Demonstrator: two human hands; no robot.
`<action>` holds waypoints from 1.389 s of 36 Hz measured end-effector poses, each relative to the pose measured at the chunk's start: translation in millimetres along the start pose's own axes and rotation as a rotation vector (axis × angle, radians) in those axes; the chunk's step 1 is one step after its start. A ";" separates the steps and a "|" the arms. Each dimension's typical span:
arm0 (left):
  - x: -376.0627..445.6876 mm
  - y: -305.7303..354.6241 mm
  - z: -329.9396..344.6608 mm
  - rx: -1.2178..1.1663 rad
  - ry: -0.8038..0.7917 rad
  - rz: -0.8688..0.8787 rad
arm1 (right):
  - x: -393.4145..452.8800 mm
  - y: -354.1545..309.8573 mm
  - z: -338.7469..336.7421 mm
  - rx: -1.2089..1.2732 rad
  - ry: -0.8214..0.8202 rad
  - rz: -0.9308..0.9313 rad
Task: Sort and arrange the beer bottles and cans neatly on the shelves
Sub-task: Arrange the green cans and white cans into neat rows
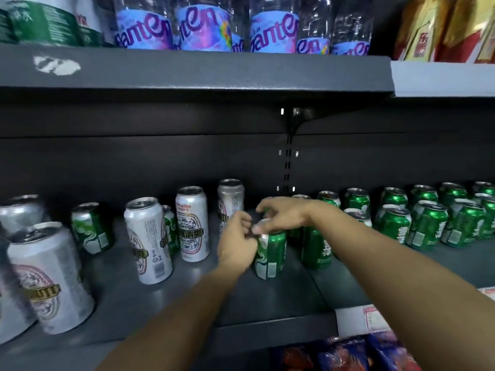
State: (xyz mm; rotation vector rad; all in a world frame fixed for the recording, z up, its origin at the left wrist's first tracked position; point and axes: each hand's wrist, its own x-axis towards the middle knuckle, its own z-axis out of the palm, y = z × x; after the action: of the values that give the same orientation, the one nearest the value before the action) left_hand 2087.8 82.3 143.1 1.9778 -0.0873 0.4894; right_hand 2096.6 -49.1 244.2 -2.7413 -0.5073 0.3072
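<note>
- Your left hand point(235, 245) curls its fingers around the side of a green can point(269, 253) standing upright mid-shelf point(187, 298).
- Your right hand point(281, 214) pinches the same can's rim from above.
- Silver cans point(148, 239) stand left; green rows point(428, 223) right.

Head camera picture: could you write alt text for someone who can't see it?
Two hands, left hand and right hand, grip a green can on a dark shelf. Tall silver cans stand left, more green cans right, water bottles above.
</note>
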 end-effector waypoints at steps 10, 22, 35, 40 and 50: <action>75.6 42.8 -45.9 0.990 0.107 0.254 | 34.6 17.5 -9.6 -0.447 0.354 0.258; 106.1 54.9 -55.4 1.229 -0.093 -0.029 | 66.1 32.6 -3.8 -0.553 0.310 0.186; 119.9 38.4 -85.0 1.259 -0.054 -0.075 | 82.7 31.4 -4.9 -0.405 0.314 0.096; 117.6 43.1 -78.5 1.291 -0.122 -0.095 | 87.3 27.7 -3.6 -0.370 0.316 0.075; 74.0 42.1 -31.7 0.570 -0.179 0.320 | 83.1 31.6 -1.2 -0.380 0.347 0.074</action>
State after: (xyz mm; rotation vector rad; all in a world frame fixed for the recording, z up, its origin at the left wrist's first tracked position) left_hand 2134.4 102.7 218.5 2.5834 -0.4217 0.5855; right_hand 2182.6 -45.7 221.6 -3.0877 -0.4026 -0.2767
